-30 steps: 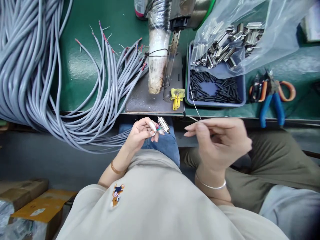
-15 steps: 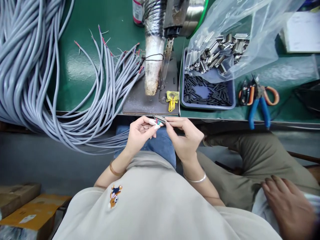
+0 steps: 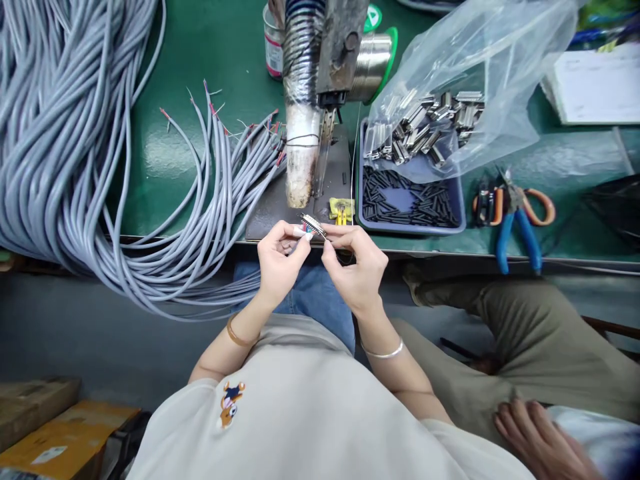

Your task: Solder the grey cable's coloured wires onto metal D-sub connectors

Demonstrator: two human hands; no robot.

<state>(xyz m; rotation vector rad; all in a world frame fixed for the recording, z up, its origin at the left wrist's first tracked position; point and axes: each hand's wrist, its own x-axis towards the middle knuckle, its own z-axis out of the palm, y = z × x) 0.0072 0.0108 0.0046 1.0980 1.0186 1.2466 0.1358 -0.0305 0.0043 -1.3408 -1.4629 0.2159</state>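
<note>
A metal multi-pin connector point(image 3: 314, 225) is held tilted between my two hands, just below the hanging white-wrapped nozzle point(image 3: 300, 167) and the soldering tip beside it. My left hand point(image 3: 280, 263), with white covers on its fingertips, is closed in a pinch on small coloured wires point(image 3: 307, 230) at the connector's pins. My right hand point(image 3: 357, 267) is closed on the connector's right end. Grey cables point(image 3: 205, 247) run in a thick bundle from the left toward my lap. Exactly where the held wires meet the pins is partly hidden by my fingers.
A blue tray point(image 3: 411, 228) holds black sleeves and a plastic bag point(image 3: 505, 127) of metal connectors. Blue-handled pliers point(image 3: 520, 230) lie right of it. A solder spool point(image 3: 370, 67) stands behind. A co-worker's hand point(image 3: 543, 437) rests at lower right.
Both my hands have moved forward with the connector, over the table's edge and nearer the nozzle. The connector is now tilted more steeply. The co-worker's hand has shifted, and the camera view has moved slightly.
</note>
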